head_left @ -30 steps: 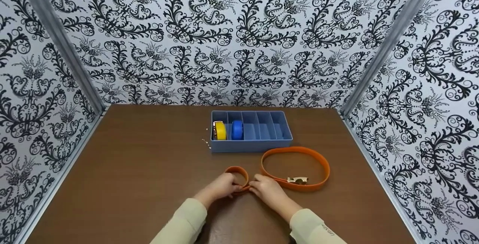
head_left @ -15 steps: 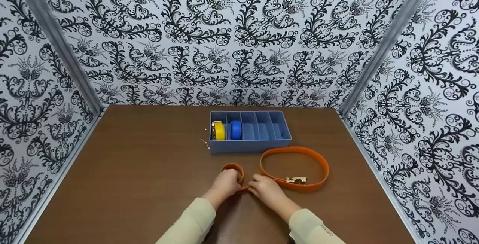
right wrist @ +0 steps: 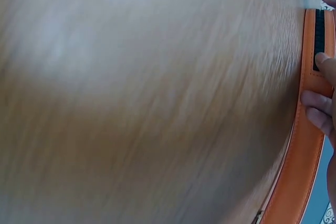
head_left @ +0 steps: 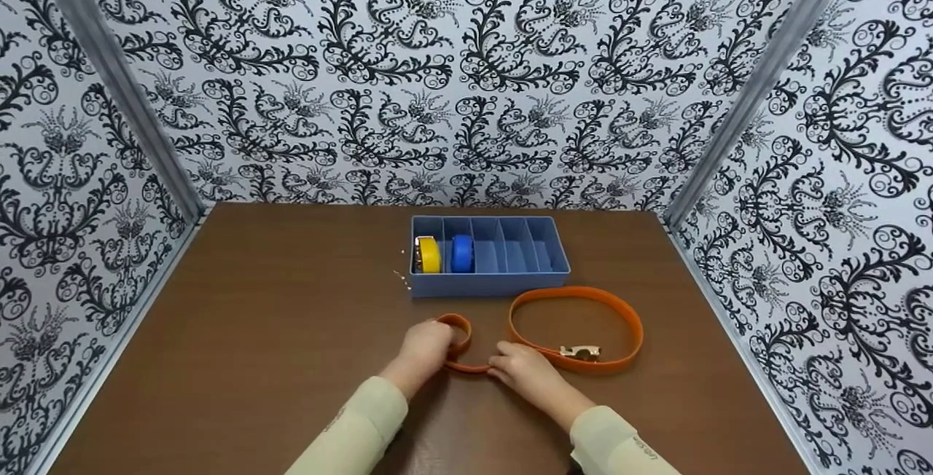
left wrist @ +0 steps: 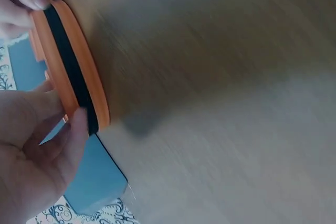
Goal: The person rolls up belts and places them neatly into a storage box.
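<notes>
An orange belt (head_left: 635,329) stands on edge on the table, with its wide loop to the right and a gold-coloured buckle (head_left: 581,352) at the front of that loop. Its other end curls into a small coil (head_left: 457,318). My left hand (head_left: 425,347) grips this coil from the left; in the left wrist view thumb and fingers lie on either side of the belt (left wrist: 94,85), which has a black strip along its inner face. Farther right, my right hand (head_left: 528,373) pinches the strap between coil and loop. The thumb touches the strip's end in the right wrist view.
Behind the belt stands a blue-grey box (head_left: 485,285) with several compartments. A rolled yellow belt (head_left: 430,255) sits in its leftmost compartment and a rolled blue belt (head_left: 462,253) in the one beside it. Patterned walls (head_left: 437,96) enclose the brown table (head_left: 291,300).
My left hand first shifted right over the coil, then moved back left with it. More strap now shows between the hands. My right hand has stayed nearly in place.
</notes>
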A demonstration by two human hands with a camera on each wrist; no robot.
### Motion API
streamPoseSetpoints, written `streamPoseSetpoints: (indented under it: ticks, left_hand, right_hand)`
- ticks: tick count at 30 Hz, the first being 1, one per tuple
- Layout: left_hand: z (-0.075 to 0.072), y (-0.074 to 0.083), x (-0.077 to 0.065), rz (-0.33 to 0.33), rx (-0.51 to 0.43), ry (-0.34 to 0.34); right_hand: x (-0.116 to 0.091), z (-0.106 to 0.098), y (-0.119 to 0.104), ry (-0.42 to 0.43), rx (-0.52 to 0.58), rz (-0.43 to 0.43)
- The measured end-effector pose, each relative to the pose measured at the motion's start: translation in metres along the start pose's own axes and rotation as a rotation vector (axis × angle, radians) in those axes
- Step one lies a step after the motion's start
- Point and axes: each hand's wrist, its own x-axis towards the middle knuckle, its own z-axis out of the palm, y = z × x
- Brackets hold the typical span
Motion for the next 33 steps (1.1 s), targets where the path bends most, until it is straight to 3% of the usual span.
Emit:
streamPoseSetpoints:
  ticks: [5, 9, 14, 18, 21, 24, 26, 33]
  left_hand:
    - [-0.005, -0.016, 0.0, -0.02, 0.073, 0.025]
    - [-0.008, -0.028, 0.001, -0.1, 0.004, 0.009]
    - [-0.009, -0.041, -0.001, -0.265, -0.128, 0.001]
    - [-0.011, -0.048, -0.004, -0.322, -0.203, 0.016]
    - [-0.011, -0.052, -0.007, -0.356, -0.237, 0.071]
    - [-0.012, -0.054, -0.008, -0.362, -0.269, 0.119]
    - [-0.012, -0.055, -0.009, -0.345, -0.279, 0.114]
    - [-0.012, -0.053, -0.012, -0.286, -0.364, -0.031]
  right_hand:
    - [-0.005, -0.006, 0.004, -0.002, 0.01, -0.038]
    - [-0.01, -0.01, 0.011, 0.012, 0.025, -0.073]
    - [-0.018, -0.014, 0.019, 0.002, 0.047, -0.085]
    - [-0.023, -0.018, 0.021, -0.012, 0.063, -0.081]
    - [-0.024, -0.02, 0.02, -0.023, 0.064, -0.1]
    - [-0.024, -0.022, 0.018, -0.042, 0.075, -0.111]
    - [-0.023, -0.022, 0.019, -0.057, 0.088, -0.094]
    - [-0.022, -0.021, 0.032, -0.055, 0.062, 0.009]
